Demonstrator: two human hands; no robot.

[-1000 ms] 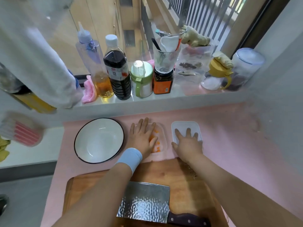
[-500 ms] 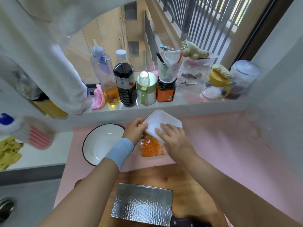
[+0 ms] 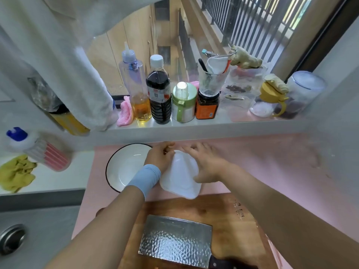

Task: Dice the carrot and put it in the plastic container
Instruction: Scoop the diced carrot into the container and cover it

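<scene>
Plastic container hidden under lid (image 3: pixel 179 179), cleaver (image 3: pixel 174 241) handle behind right forearm

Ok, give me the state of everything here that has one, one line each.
lid, over the container, sealed or not unclear
left hand, grips the lid's far corner
right hand, fingers spread, pressing the lid
bowl, upright, empty
cleaver, lying flat on the cutting board
dark sauce bottle, upright, capped
oil bottle, upright, capped, little oil left
</scene>
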